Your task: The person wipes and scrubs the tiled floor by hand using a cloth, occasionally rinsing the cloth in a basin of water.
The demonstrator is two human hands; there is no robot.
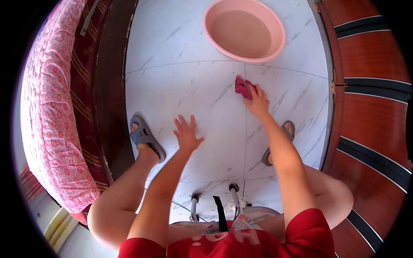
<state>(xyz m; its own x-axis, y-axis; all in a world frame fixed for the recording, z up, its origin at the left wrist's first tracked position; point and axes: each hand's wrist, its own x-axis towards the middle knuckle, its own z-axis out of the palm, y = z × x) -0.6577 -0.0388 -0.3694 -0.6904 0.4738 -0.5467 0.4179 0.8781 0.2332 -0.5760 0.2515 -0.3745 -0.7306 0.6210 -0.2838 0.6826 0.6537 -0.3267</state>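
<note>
My right hand [258, 102] grips a crumpled dark-red cloth [243, 88], which lies against the white marbled floor tiles [180, 92]. Fingers spread, my left hand [187, 134] is over the floor to the left and holds nothing. Whether its palm touches the tile I cannot tell. Just beyond the cloth stands a pink basin [282, 41] with cloudy, brownish water [241, 34] in it.
Grey slippers [144, 136] are on my feet at either side. A bed with a pink floral quilt [51, 112] borders the left, and reddish-brown cabinet doors [370, 120] the right. Metal legs with black casters [234, 188] stand below me.
</note>
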